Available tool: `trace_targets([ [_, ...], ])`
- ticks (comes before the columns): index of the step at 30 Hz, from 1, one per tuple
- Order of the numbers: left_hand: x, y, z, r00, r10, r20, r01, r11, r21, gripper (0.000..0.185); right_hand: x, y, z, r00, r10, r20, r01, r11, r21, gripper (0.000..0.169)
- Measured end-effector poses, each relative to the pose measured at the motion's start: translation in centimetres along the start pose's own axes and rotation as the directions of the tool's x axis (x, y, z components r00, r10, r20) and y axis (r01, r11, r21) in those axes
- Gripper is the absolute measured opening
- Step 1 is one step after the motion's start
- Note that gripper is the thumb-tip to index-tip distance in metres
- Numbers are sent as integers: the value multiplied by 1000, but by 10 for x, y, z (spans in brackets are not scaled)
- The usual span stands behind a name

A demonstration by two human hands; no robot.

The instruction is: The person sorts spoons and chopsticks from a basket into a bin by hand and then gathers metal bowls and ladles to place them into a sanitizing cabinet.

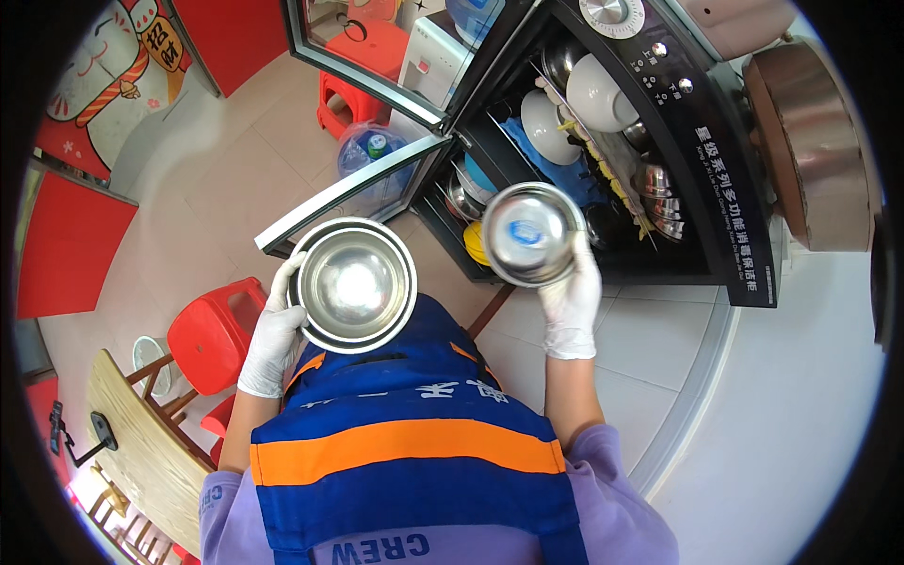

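Note:
My left hand [274,332], in a white glove, grips the rim of stainless steel bowls [357,286], which look nested, in front of my apron. A single steel bowl [531,233] with a blue mark at its centre is held in my gloved right hand [573,304]. That bowl is before the open disinfection cabinet [653,261]. On the cabinet's racks are white bowls [600,92], another white bowl [549,131], a stack of small steel bowls [660,198], a blue cloth-like item [547,162] and a yellow item [477,244].
Two glass-panelled cabinet doors [353,191] swing out to the left. Behind them stand a red stool [360,78], a water dispenser [434,63] and a large water bottle [374,152]. Left are a red chair [212,335] and a wooden table [145,452]. A large pot [812,148] rests atop the cabinet.

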State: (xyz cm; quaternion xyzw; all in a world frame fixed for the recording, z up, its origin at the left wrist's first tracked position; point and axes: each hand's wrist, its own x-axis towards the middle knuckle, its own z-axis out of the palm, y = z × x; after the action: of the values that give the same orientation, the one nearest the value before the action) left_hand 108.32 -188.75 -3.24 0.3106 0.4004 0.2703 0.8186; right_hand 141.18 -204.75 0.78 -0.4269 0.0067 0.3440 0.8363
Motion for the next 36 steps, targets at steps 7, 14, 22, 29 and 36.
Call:
trace_targets([
  [7, 0, 6, 3, 1000, -14, 2, 13, 997, 70, 77, 19, -56, -29, 956, -222, -193, 253, 955, 156, 40],
  [14, -2, -1, 4, 1000, 6, -8, -6, 1000, 0, 76, 33, -82, -38, 986, -167, -21, 168, 963, 211, 33],
  [22, -13, -2, 0, 998, 58, -14, -59, 998, -36, 72, 22, -40, -1, 977, 66, 202, -84, 993, 79, 32],
  [29, 5, -17, 4, 970, 200, 141, -224, 957, 184, 64, -39, 36, 78, 759, 453, 467, -400, 891, -214, 27],
  [36, -3, -9, 6, 988, 120, 93, -139, 958, 249, 65, -77, 78, 100, 446, 459, 768, 687, 374, -623, 23],
])
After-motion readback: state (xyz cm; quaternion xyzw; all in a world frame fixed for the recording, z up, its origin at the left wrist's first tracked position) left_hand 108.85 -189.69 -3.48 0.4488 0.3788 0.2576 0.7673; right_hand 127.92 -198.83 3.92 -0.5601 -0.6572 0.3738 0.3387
